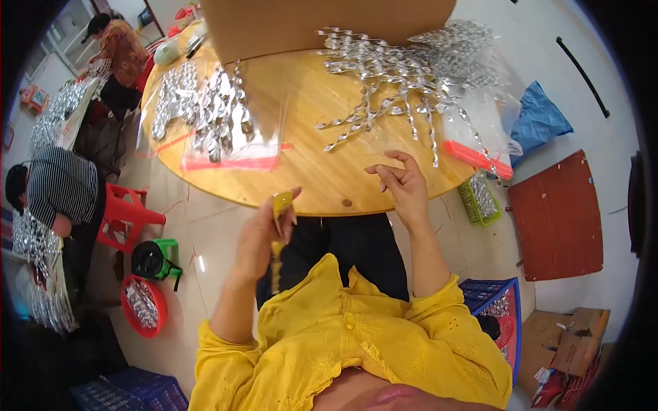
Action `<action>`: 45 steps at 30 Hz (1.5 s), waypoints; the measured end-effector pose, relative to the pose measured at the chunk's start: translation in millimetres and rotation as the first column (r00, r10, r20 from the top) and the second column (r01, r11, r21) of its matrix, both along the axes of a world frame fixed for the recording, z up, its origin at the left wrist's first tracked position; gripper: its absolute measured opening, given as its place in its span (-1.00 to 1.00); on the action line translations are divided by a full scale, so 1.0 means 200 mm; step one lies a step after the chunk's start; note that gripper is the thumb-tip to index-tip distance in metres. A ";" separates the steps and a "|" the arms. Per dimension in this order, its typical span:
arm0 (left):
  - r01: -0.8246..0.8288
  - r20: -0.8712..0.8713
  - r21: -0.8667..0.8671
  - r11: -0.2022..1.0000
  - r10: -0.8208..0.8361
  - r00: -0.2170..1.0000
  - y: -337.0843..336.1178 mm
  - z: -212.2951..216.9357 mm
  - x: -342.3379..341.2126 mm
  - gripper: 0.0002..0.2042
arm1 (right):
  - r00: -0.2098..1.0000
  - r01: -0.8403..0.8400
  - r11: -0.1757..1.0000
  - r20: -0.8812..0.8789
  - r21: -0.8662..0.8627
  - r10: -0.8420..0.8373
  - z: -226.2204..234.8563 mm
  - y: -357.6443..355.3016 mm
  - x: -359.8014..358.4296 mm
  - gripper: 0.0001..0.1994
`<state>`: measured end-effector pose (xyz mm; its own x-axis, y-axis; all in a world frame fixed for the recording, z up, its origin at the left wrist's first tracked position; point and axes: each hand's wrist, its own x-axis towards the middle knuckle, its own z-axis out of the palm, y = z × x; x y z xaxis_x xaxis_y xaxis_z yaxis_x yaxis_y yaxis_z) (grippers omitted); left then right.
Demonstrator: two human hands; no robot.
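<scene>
A: What is the table made of?
B: The round table (301, 161) is yellowish wood with visible grain and a smooth, curved edge. A brown cardboard box (329, 27) stands at its far side.

A: And the shiny things on it?
B: Silver twisted strips (373, 79), thin and mirror-bright, wound like corkscrews. They're heaped at the right, with several loose ends fanning over the wood. More strips, wider-looking, lie at the left in a clear plastic bag (267, 137), glossy and limp, with a red band (229, 163) across its near end.

A: Anything else near that heap?
B: A bundle of flat red strips (473, 157) lies at the table's right edge, beside crumpled whitish plastic. Beyond the edge is a creased blue plastic bag (538, 120).

A: What does the left hand do?
B: The left hand (257, 236) is closed on a gold twisted strip (281, 204), just in front of the table's near edge. One shiny end shows by the fingertips; a spiralled length hangs below the hand.

A: And the right?
B: The right hand (408, 188) is raised near the table's near edge, fingers half curled, thumb close to the forefinger. Whether anything thin sits between them, I can't tell.
</scene>
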<state>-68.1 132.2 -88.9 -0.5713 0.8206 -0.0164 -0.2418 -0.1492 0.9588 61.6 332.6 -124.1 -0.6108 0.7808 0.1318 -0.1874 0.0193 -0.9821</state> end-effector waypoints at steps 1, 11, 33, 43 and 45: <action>-0.033 0.087 -0.001 0.999 0.033 0.996 0.01 -0.08 0.02 -0.55 | 0.999 -0.047 0.999 -0.015 -0.015 0.047 0.01 -0.02 0.00 -0.80; -0.234 0.217 0.079 0.969 0.212 0.953 0.00 -0.19 0.00 -0.65 | 0.994 -0.108 0.980 0.033 0.165 0.104 0.09 -0.41 -0.24 -0.90; -0.291 0.176 0.124 0.949 0.267 0.947 -0.02 -0.18 0.01 -0.73 | 0.993 0.102 0.659 -0.111 0.745 -0.027 0.12 -0.49 -0.32 -0.87; -0.302 0.209 0.099 0.948 0.277 0.938 -0.01 -0.15 0.03 -0.73 | 0.991 0.125 0.581 -0.129 0.804 -0.036 0.10 -0.48 -0.33 -0.85; -0.304 0.219 0.100 0.948 0.277 0.936 -0.01 -0.15 0.03 -0.73 | 0.990 0.131 0.577 -0.136 0.806 -0.036 0.10 -0.49 -0.33 -0.85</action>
<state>-62.6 130.2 -119.6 -0.7807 0.6220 -0.0592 -0.3535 -0.3617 0.8627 -4.6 235.2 -103.9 -0.4958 0.3644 0.7883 -0.2313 0.8195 -0.5243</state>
